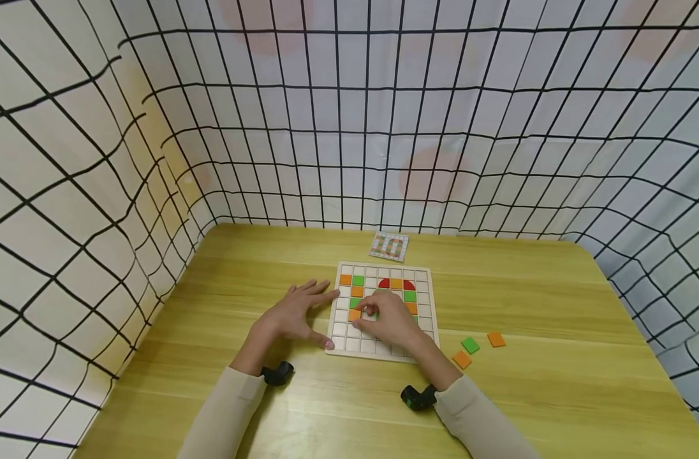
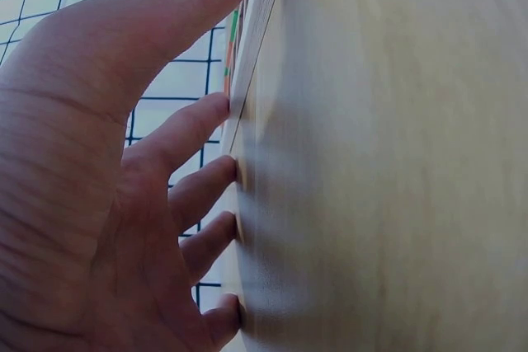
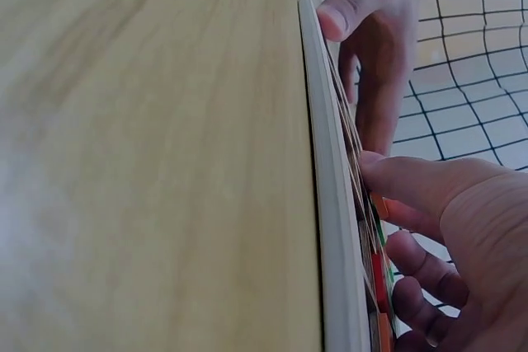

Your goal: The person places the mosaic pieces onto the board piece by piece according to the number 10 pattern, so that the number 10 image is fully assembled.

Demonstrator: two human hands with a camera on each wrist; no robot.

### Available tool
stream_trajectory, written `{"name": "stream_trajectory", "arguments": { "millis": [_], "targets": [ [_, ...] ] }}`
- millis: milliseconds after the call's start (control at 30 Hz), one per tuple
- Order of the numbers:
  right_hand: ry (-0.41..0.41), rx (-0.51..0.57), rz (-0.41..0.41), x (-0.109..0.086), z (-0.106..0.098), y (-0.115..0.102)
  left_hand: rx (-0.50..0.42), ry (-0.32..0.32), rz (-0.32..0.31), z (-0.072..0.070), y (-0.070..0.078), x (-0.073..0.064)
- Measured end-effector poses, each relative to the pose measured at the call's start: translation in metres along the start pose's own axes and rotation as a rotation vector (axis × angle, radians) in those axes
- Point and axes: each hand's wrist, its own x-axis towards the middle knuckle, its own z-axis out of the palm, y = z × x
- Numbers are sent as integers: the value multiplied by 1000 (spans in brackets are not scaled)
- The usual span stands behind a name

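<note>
A square wooden grid board [image 1: 352, 344] lies on the table with orange and green square tiles and red rounded pieces in its cells. My left hand [image 1: 294, 315] is spread at the board's left side, thumb at the near corner and index fingertip at the edge higher up. Its other fingertips rest on the table in the left wrist view. Over the board, my right hand [image 1: 391, 319] has its thumb and index finger around an orange tile [image 1: 354, 315] on the left part of the grid. In the right wrist view, that orange tile [image 3: 379, 205] shows between them.
A small patterned card [image 1: 389, 246] lies beyond the board. To its right on the table are a loose green tile [image 1: 470, 345] and two orange tiles, one nearer [image 1: 462, 359] and one farther right [image 1: 496, 339]. Black netting [image 1: 338, 108] surrounds the table.
</note>
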Motion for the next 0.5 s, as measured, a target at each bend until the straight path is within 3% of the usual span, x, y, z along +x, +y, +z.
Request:
{"name": "stream_trajectory", "arguments": {
  "millis": [500],
  "targets": [
    [-15, 58, -2, -6, -7, 2, 0, -10, -6, -1, 2, 0]
  ]
}}
